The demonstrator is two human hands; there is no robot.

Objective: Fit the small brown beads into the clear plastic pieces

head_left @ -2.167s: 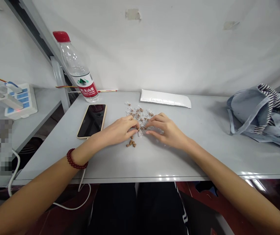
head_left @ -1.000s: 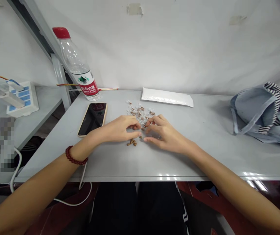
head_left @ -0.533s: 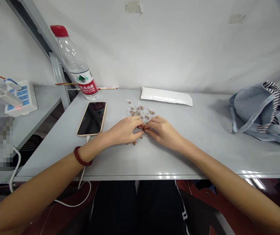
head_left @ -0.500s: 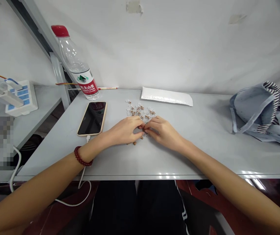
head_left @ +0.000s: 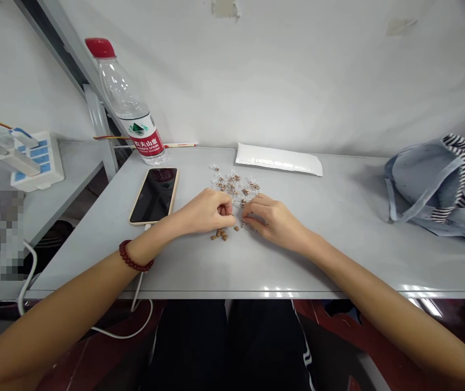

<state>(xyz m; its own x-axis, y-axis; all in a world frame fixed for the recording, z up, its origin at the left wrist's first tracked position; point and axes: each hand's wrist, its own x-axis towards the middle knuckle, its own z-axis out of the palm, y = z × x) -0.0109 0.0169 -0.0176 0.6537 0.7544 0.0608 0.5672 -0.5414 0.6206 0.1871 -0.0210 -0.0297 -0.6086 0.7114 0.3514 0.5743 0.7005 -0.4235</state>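
Observation:
My left hand [head_left: 210,212], with a dark red bead bracelet [head_left: 134,258] on its wrist, is closed, its thumb and curled fingers near each other. I cannot make out what, if anything, is between them. A short gap to the right, my right hand [head_left: 271,217] is closed too, fingertips down by the tabletop; whatever they pinch is hidden. Just beyond both hands lies a loose pile of small clear pieces with brown bits [head_left: 232,184]. Nearer to me, below the left hand, several small bare brown chunks [head_left: 221,235] sit on the grey table [head_left: 281,266], and a lone brown chunk [head_left: 236,228] rests between the hands.
A phone [head_left: 154,195] on a white cable lies left of the hands, before a red-capped water bottle [head_left: 128,103]. A white padded packet [head_left: 279,159] is by the wall. A light blue cloth bag [head_left: 431,179] is at right, a power strip [head_left: 39,163] at far left.
My hands met at the fingertips before; now they are apart, the left having drawn back leftward. The brown chunks between and below them show more fully.

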